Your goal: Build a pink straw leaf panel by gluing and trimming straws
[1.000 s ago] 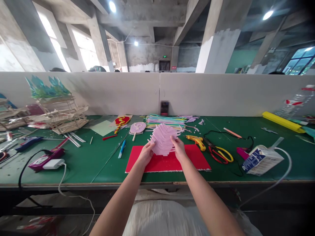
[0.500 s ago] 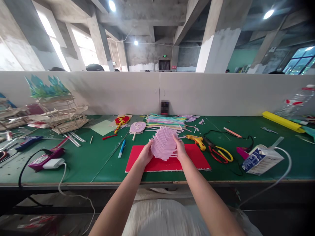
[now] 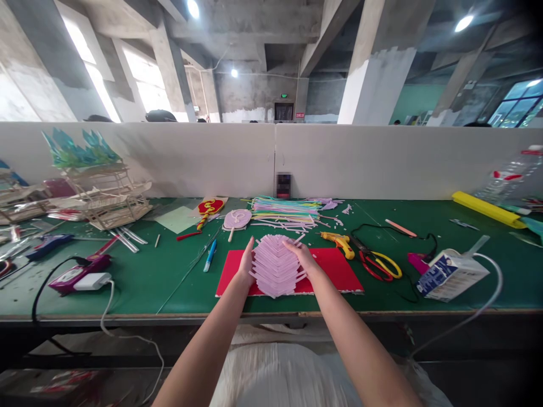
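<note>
Left of centre, left hand [image 3: 246,267]: up against the left edge of the lilac strip piece [image 3: 278,268], thumb pointing up; can't tell whether those fingers grip.
Dead centre, lilac strip piece: right between both hands, seam running up the frame, overlapping the red board [image 3: 339,271] and its lower edge.
Upper middle, red sign [image 3: 300,115]: lettering too small to read.
Right of centre, right hand [image 3: 307,263]: reaching further over, fingers pinching the upper right edge.
Far right, carton [image 3: 456,277]: blue and white, print illegible.
</note>
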Tool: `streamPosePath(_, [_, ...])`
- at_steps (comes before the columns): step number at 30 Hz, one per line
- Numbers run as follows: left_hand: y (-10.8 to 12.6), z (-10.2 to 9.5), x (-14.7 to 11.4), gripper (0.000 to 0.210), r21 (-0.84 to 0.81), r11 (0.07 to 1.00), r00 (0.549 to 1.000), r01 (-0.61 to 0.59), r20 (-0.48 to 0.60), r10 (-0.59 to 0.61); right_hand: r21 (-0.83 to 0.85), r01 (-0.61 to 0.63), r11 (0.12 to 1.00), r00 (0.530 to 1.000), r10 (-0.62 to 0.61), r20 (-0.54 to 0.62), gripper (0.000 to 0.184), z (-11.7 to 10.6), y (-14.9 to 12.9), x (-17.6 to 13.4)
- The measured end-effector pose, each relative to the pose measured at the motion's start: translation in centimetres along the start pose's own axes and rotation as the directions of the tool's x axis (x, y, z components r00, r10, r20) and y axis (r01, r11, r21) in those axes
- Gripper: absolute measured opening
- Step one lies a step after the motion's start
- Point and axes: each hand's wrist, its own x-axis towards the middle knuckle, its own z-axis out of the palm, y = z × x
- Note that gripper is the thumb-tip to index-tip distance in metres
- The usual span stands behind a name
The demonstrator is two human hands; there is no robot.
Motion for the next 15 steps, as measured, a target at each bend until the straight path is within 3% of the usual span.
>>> streamPosePath(3, [0.2,0.1,-0.2,0.062,0.006,1.000,0.999,0.013,0.030,-0.013,-0.022,-0.003,1.000,1.000,0.003,0.023,0.027,-0.1,0.1,0.2])
streamPosePath(6, [0.4,0.3,-0.5,0.062,-0.002,1.000,0.987,0.019,0.161,-0.019,-0.046,-0.035,0.998,0.995,0.040,0.095,0.028,-0.2,0.2,0.2])
streamPosePath(9, [0.6,0.5,-0.9,0.059,-0.090,0.993,0.947,-0.082,0.302,0.105,-0.076,-0.066,0.995,0.984,0.078,0.160,0.028,-0.2,0.2,0.0])
streamPosePath(12, [0.6,0.7,-1.1,0.057,-0.151,0.975,0.921,-0.161,0.331,0.204,-0.081,-0.079,0.994,0.979,0.092,0.183,0.027,-0.2,0.2,-0.2])
streamPosePath(15, [0.4,0.7,-1.1,0.055,-0.108,0.983,0.919,-0.146,0.354,0.175,-0.080,-0.089,0.993,0.978,0.102,0.182,0.028,-0.3,0.2,-0.3])
